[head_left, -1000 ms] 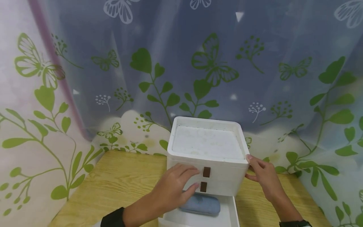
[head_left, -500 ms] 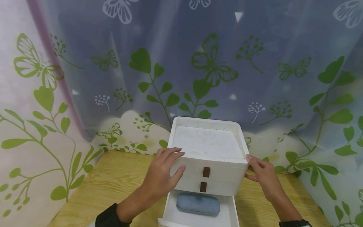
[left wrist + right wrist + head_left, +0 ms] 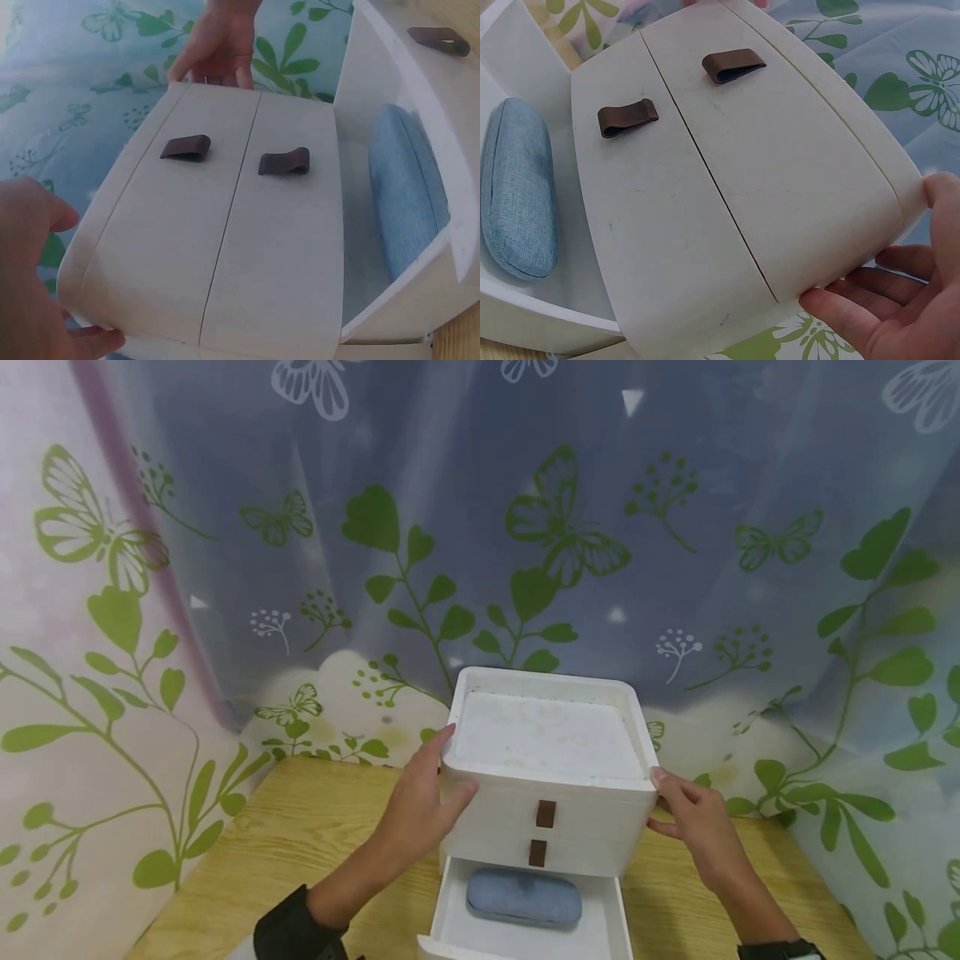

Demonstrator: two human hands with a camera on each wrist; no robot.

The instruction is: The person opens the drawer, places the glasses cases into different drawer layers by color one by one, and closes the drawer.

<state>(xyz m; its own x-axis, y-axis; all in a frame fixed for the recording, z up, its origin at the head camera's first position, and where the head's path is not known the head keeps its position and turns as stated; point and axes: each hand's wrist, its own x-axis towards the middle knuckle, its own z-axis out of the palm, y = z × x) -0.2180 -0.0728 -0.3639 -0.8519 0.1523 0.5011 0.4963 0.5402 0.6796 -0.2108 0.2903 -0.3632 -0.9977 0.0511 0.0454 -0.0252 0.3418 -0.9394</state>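
A white plastic drawer unit (image 3: 495, 814) with brown tab handles stands between both hands. Its bottom drawer (image 3: 540, 941) is pulled out. Inside that drawer lies a blue fabric glasses case (image 3: 523, 898), also plain in the left wrist view. My left hand (image 3: 416, 802) is at the unit's left side, fingers fairly straight along the top corner and thumb out in front of the face. At the opposite front corner, my right hand (image 3: 697, 822) grips the unit, thumb at the top rim and bent fingers against the side, as the right wrist view shows.
The unit's top is a shallow tray (image 3: 547, 735) with a raised rim. Beneath it is a yellow wood-grain table (image 3: 322, 827). A curtain (image 3: 450, 552) printed with leaves and butterflies hangs close behind.
My left hand has moved left from in front of the upper handles to the unit's left side, uncovering the glasses case. My right hand has stayed at its corner.
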